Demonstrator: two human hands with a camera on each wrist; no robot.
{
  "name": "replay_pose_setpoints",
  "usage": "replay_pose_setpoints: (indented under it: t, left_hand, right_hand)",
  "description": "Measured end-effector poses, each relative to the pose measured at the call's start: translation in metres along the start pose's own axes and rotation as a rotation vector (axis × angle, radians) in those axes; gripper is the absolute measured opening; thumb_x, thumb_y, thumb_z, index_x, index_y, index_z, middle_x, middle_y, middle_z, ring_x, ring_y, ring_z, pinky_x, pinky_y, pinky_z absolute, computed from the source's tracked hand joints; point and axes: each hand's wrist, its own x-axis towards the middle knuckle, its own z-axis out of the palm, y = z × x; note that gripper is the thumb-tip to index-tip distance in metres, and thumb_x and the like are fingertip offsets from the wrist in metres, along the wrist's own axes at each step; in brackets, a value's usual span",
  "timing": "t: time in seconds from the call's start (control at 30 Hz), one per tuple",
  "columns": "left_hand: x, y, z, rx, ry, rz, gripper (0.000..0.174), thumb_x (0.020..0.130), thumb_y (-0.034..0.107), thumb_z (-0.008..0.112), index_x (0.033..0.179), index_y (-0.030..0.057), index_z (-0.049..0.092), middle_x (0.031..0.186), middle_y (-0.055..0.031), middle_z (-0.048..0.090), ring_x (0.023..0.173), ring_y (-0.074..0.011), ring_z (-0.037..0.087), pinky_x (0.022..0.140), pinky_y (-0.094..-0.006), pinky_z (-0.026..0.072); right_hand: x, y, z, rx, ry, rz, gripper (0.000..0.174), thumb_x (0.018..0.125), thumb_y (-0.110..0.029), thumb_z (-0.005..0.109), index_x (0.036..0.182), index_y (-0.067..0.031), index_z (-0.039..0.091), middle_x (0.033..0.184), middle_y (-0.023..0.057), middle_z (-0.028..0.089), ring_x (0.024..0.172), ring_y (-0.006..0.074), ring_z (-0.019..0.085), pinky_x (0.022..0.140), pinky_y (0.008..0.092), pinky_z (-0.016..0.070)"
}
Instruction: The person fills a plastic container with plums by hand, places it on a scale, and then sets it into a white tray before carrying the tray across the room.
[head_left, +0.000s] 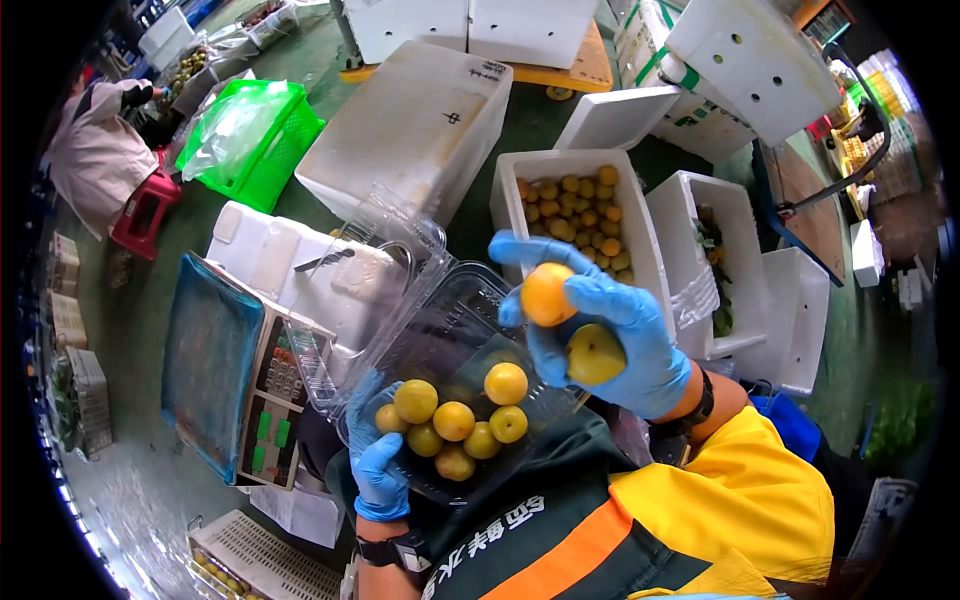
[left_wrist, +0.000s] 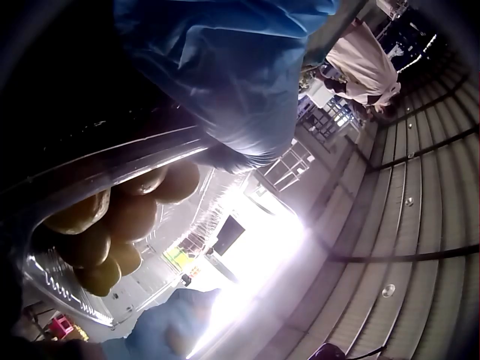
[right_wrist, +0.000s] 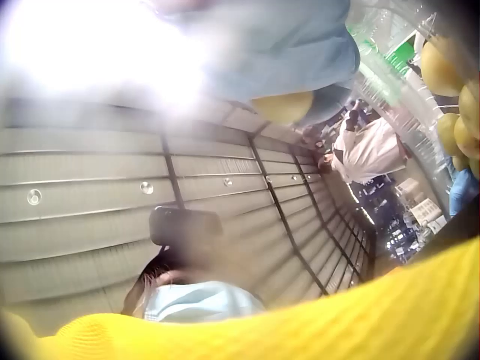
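Observation:
My left hand (head_left: 380, 465), in a blue glove, grips the near-left side of a clear plastic clamshell (head_left: 480, 300) with its lid folded back. Several yellow-green plums (head_left: 454, 421) lie in its near half; the left wrist view shows these plums (left_wrist: 133, 217) through the clear wall. Over the far right of the tray, my gloved right hand (head_left: 640, 335) holds two plums: an orange plum (head_left: 547, 292) between thumb and fingers, and a greener plum (head_left: 597, 355) lower against the palm. In the right wrist view, the glove hides most of a held plum (right_wrist: 283, 108).
Beyond the right hand stands a white foam box (head_left: 510, 195) of plums. Left of the clamshell is a scale (head_left: 270, 400) with a blue-covered pan. A closed foam box (head_left: 400, 130), a green crate (head_left: 250, 140) and a person (head_left: 105, 150) beside a red stool (head_left: 147, 215) are farther off.

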Motion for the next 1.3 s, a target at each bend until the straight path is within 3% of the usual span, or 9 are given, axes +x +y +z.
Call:
replay_pose_setpoints:
  t: [0.37, 0.63, 0.77, 0.8, 0.9, 0.93, 1.07, 1.17, 1.3]
  left_hand:
    - [0.0, -0.017, -0.024, -0.105, 0.069, -0.192, 0.071, 0.072, 0.017, 0.065, 0.137, 0.0, 0.043, 0.126, -0.0172, 0.057, 0.117, -0.0314, 0.057, 0.107, -0.044, 0.0431]
    - [0.004, -0.011, -0.014, -0.061, 0.065, -0.15, 0.078, 0.07, 0.021, 0.067, 0.14, 0.0005, 0.039, 0.127, -0.0172, 0.056, 0.118, -0.0315, 0.056, 0.107, -0.0448, 0.0428]
    - [0.004, -0.011, -0.017, -0.032, 0.062, -0.139, 0.082, 0.07, 0.023, 0.068, 0.142, 0.0007, 0.037, 0.127, -0.0171, 0.055, 0.119, -0.0315, 0.056, 0.107, -0.0452, 0.0426]
    - [0.004, -0.011, -0.016, -0.021, 0.057, -0.136, 0.083, 0.07, 0.024, 0.068, 0.142, 0.0008, 0.036, 0.127, -0.0171, 0.055, 0.119, -0.0315, 0.056, 0.107, -0.0453, 0.0426]
    - [0.005, -0.007, -0.002, 0.045, 0.024, -0.109, 0.085, 0.07, 0.029, 0.068, 0.144, 0.002, 0.035, 0.13, -0.0177, 0.053, 0.122, -0.0315, 0.054, 0.108, -0.0466, 0.0414]
    - [0.004, 0.001, 0.01, 0.056, 0.016, -0.13, 0.085, 0.071, 0.028, 0.067, 0.145, 0.0024, 0.034, 0.132, -0.0179, 0.052, 0.122, -0.0317, 0.054, 0.108, -0.047, 0.0411]
    - [-0.005, -0.012, -0.012, 0.008, 0.086, -0.116, 0.081, 0.072, 0.021, 0.061, 0.146, 0.0017, 0.034, 0.137, -0.0181, 0.049, 0.127, -0.032, 0.05, 0.112, -0.0454, 0.0354]
    - [-0.001, -0.007, -0.009, 0.061, 0.084, -0.04, 0.081, 0.071, 0.015, 0.059, 0.146, 0.0011, 0.034, 0.136, -0.0168, 0.05, 0.127, -0.0309, 0.048, 0.114, -0.0435, 0.0323]
    - [-0.002, -0.013, -0.017, 0.017, 0.135, -0.075, 0.079, 0.07, 0.012, 0.059, 0.145, 0.0013, 0.037, 0.134, -0.0158, 0.051, 0.125, -0.0309, 0.05, 0.113, -0.0435, 0.0335]
  right_hand:
    - [0.014, 0.016, -0.005, 0.223, -0.311, 0.163, 0.06, 0.094, -0.043, 0.056, 0.136, -0.0004, 0.046, 0.095, 0.0177, 0.063, 0.057, 0.0175, 0.059, 0.054, 0.0261, 0.0492]
    - [0.021, 0.016, -0.018, 0.553, -0.445, 0.266, 0.072, 0.1, -0.04, 0.048, 0.15, 0.0029, 0.02, 0.126, 0.0352, 0.053, 0.069, 0.0333, 0.071, 0.055, 0.0319, 0.0598]
    - [0.021, 0.013, -0.018, 0.312, -0.435, 0.223, 0.071, 0.096, -0.04, 0.054, 0.147, 0.0011, 0.028, 0.129, 0.0356, 0.051, 0.072, 0.0329, 0.071, 0.058, 0.0332, 0.0602]
    - [0.023, 0.008, -0.014, 0.165, -0.39, 0.186, 0.066, 0.093, -0.035, 0.059, 0.143, 0.0008, 0.036, 0.129, 0.0309, 0.054, 0.076, 0.0296, 0.071, 0.061, 0.0308, 0.0593]
    - [0.031, 0.018, -0.01, -1.186, -0.321, -0.758, 0.052, 0.087, -0.021, 0.066, 0.134, -0.0031, 0.055, 0.136, 0.0238, 0.051, 0.115, 0.0351, 0.055, 0.098, 0.0417, 0.0436]
    - [0.026, 0.017, -0.007, -1.152, -0.348, -0.769, 0.048, 0.087, -0.02, 0.066, 0.131, -0.0038, 0.059, 0.137, 0.0241, 0.049, 0.123, 0.0369, 0.047, 0.106, 0.0449, 0.0332]
    - [0.034, -0.025, -0.067, -1.043, 0.018, -0.998, 0.037, 0.09, -0.006, 0.058, 0.127, -0.0073, 0.056, 0.127, 0.0144, 0.056, 0.106, 0.0269, 0.059, 0.091, 0.0364, 0.0486]
    - [0.098, -0.03, -0.211, -0.924, 0.473, -0.729, 0.044, 0.088, 0.003, 0.056, 0.131, -0.0056, 0.051, 0.123, 0.0096, 0.058, 0.103, 0.0148, 0.059, 0.089, 0.0281, 0.0518]
    - [0.111, 0.018, -0.362, -1.734, 0.51, 0.214, 0.072, 0.076, -0.023, 0.065, 0.144, -0.014, 0.042, 0.144, 0.0245, 0.04, 0.131, 0.044, 0.042, 0.111, 0.0427, 0.0369]
